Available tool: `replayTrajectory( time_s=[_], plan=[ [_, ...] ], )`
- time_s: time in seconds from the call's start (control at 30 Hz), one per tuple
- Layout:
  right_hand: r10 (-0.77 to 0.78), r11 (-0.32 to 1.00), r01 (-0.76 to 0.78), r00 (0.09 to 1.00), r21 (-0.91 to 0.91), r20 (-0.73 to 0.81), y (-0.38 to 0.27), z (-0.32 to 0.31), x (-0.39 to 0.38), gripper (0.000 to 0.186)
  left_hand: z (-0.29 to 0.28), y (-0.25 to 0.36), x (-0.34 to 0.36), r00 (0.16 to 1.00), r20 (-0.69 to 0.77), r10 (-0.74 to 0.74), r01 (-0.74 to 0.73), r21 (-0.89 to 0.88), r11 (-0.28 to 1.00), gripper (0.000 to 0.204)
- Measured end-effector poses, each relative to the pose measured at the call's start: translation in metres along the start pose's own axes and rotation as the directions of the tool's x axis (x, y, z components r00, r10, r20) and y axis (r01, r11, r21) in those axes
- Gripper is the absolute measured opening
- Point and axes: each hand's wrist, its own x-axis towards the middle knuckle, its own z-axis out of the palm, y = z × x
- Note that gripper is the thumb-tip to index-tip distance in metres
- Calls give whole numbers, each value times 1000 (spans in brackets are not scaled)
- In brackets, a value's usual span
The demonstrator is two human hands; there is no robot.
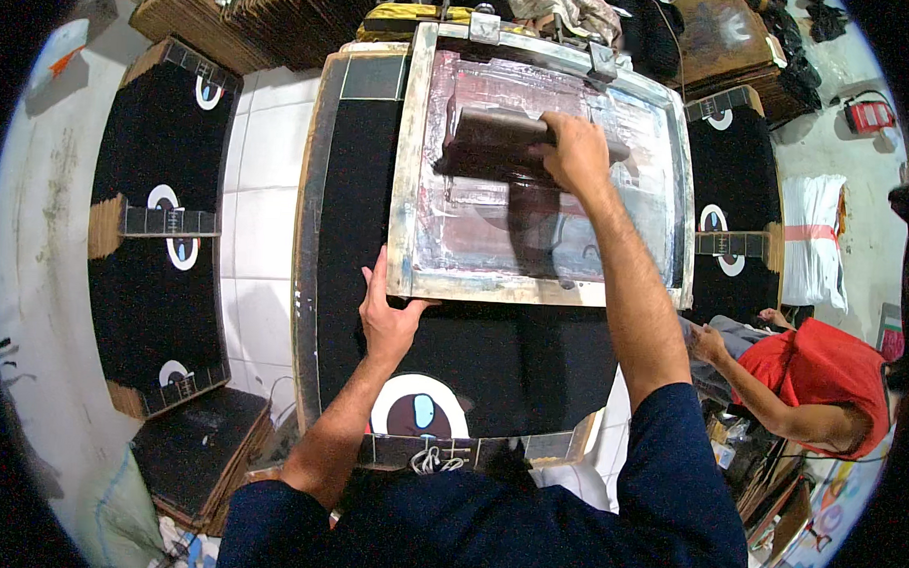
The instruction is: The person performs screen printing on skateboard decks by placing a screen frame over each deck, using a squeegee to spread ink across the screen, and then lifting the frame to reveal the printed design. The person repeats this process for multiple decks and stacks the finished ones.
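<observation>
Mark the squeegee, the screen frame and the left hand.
squeegee (pixel 490 135), head view, on its dark handle left of the gripping hand.
screen frame (pixel 410 172), head view, on its left rail.
left hand (pixel 388 317), head view, on its back.
</observation>
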Motion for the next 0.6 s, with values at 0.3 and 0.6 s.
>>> replayTrajectory(
  time_s=[0.3, 0.6],
  plan=[
    [-82, 997, 82, 993, 8, 88, 7, 3, -18, 38, 2, 5, -1, 996, 37, -77, 78, -29, 997, 98],
    [61, 988, -41, 989, -147, 138, 43, 19, 123, 65, -1, 7, 3, 994, 69, -88, 86, 21, 996, 98]
  ],
)
